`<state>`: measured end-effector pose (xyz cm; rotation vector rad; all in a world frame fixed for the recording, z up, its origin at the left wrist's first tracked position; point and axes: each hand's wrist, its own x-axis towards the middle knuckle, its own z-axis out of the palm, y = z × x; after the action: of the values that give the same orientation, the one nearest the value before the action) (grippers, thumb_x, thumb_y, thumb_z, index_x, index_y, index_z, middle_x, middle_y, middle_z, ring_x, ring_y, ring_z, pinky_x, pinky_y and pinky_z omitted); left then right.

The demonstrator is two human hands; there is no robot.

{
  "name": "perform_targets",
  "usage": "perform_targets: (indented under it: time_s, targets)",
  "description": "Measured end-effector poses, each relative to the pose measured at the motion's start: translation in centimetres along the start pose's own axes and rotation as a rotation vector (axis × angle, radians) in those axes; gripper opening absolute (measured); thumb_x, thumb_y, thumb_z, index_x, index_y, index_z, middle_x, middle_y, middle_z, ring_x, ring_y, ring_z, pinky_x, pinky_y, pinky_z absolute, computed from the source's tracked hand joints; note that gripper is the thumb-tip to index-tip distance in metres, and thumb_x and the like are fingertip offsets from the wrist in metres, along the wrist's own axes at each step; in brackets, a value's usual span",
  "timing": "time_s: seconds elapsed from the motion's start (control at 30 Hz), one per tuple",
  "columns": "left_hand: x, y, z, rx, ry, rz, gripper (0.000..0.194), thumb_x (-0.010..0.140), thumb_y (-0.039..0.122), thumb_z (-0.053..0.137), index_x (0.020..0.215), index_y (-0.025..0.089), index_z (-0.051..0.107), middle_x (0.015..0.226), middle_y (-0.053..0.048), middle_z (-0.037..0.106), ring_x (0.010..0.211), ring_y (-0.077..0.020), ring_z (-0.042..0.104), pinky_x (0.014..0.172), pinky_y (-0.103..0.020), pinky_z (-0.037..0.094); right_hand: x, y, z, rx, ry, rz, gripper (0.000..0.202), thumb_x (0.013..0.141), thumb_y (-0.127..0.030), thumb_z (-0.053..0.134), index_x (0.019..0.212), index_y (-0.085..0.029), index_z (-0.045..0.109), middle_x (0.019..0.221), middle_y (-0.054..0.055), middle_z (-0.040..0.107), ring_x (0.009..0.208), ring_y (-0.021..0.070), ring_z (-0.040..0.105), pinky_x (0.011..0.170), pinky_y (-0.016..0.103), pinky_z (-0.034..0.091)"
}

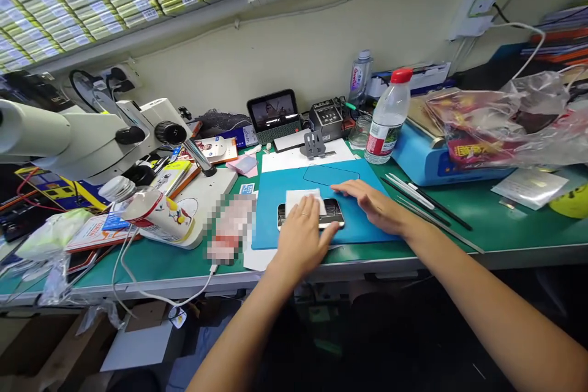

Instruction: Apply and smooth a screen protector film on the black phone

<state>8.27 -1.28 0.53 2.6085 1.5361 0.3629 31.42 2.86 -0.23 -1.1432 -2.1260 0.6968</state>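
While the left hand (303,233) lies spread over a white wipe (291,201) on the smartphone (334,213), evidently to keep both steady, the right hand (371,203) is outstretched, gripping nothing, beside the phone's right end. The phone lies flat on a blue mat (272,180), probably for cushioning; its face is glossy black, its rim pale.

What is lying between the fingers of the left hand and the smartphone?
In the head view, a white wipe lies between the left hand and the smartphone, covering part of it.
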Motion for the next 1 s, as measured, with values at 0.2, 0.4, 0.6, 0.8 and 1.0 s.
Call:
perform_targets:
  time_s: [0.2, 0.4, 0.6, 0.8, 1.0]
  targets:
    - [-4.5, -2.3, -0.1, 0.140, 0.060, -0.126, 0.065, 0.107, 0.046, 0.031, 0.152, 0.001, 0.040, 0.160, -0.023, 0.036, 0.151, -0.0338, 0.034, 0.122, -0.050, 0.034, 0.1, 0.1, 0.1, 0.023, -0.004, 0.031, 0.108, 0.076, -0.094, 0.009, 0.141, -0.026, 0.062, 0.133, 0.013, 0.065, 0.125, 0.0375, 0.053, 0.112, 0.055, 0.036]
    - [-3.8, 4.5, 1.4, 0.033, 0.074, 0.017, 0.074, 0.106, 0.055, 0.028, 0.151, -0.002, 0.041, 0.159, -0.023, 0.038, 0.150, -0.0358, 0.034, 0.121, -0.049, 0.034, 0.4, 0.1, 0.0, 0.005, -0.011, -0.012, 0.106, 0.078, -0.092, 0.010, 0.139, -0.024, 0.064, 0.129, 0.013, 0.068, 0.122, 0.0355, 0.055, 0.110, 0.053, 0.037]
    - [0.6, 5.7, 1.3, -0.097, 0.033, 0.065, 0.076, 0.106, 0.058, 0.026, 0.150, -0.002, 0.043, 0.158, -0.023, 0.041, 0.150, -0.0342, 0.035, 0.122, -0.046, 0.032, 0.5, 0.2, -0.1, -0.046, -0.016, -0.009, 0.105, 0.080, -0.090, 0.006, 0.136, -0.024, 0.066, 0.124, 0.014, 0.069, 0.114, 0.0345, 0.060, 0.106, 0.054, 0.042]
    - [-1.2, 0.1, -0.2, -0.064, 0.033, -0.055, 0.066, 0.106, 0.052, 0.034, 0.148, 0.002, 0.047, 0.157, -0.022, 0.042, 0.149, -0.0330, 0.038, 0.121, -0.048, 0.034, 0.5, -0.2, -0.3, -0.068, 0.001, -0.027, 0.097, 0.085, -0.086, 0.008, 0.136, -0.025, 0.065, 0.120, 0.013, 0.071, 0.109, 0.0329, 0.062, 0.101, 0.052, 0.046]
    - [-4.8, -3.7, -1.2, 0.036, 0.112, 0.013, 0.039, 0.102, 0.030, 0.054, 0.135, 0.011, 0.060, 0.146, -0.016, 0.058, 0.137, -0.0315, 0.054, 0.117, -0.050, 0.040, 0.9, -0.3, -0.3, -0.224, 0.157, -0.052, 0.082, 0.091, -0.081, 0.022, 0.129, -0.023, 0.067, 0.125, 0.014, 0.070, 0.119, 0.0362, 0.058, 0.104, 0.056, 0.043]
